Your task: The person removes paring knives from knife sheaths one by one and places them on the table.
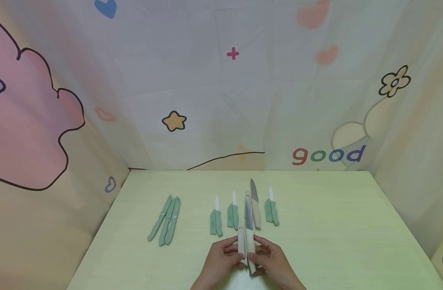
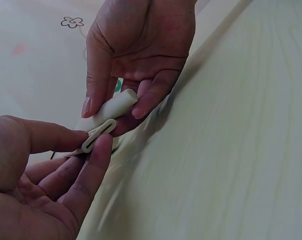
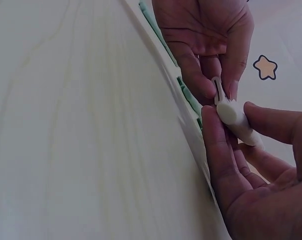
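Cream-handled knife (image 1: 250, 239) gripped in the right hand (image 1: 276, 259), blade pointing away; cream sheath (image 1: 241, 241) pinched in the left hand (image 1: 220, 259), just beside it. Beyond both hands, on the tabletop (image 1: 334, 233), another cream-handled knife (image 1: 257, 217) among three white-bladed green-handled knives (image 1: 218, 223). Further out, left of the left hand, three green knives (image 1: 174, 221) together.
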Motion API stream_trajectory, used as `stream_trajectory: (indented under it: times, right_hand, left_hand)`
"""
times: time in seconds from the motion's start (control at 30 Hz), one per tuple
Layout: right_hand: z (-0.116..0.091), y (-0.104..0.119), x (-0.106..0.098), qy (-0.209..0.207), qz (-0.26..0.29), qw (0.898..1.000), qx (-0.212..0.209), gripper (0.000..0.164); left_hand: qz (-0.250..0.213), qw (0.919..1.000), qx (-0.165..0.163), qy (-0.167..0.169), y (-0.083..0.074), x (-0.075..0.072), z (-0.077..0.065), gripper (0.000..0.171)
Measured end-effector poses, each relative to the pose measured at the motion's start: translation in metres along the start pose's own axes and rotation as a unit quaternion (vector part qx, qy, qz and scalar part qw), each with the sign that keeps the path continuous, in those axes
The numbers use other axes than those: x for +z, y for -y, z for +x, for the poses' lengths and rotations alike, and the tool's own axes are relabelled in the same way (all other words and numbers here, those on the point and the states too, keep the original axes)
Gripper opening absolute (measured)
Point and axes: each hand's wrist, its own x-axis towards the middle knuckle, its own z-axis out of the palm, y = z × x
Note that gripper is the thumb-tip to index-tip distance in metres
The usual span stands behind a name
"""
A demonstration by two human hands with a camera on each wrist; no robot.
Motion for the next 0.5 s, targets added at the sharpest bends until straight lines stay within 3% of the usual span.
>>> stream_trajectory:
  times: [0.37,0.5]
  right_hand:
    - [-0.005,0.002,-0.011,-0.032,-0.006,0.999,-0.017,0.068]
    - [-0.008,0.003,-0.015,-0.053,-0.028,0.998,-0.005,0.068]
  left_hand:
    - [0.016,0.9998,0.007,0.008,-0.005,0.014,0.007,0.049]
    - [0.029,0.9996,0.002,0.006,-0.005,0.020,0.009,0.048]
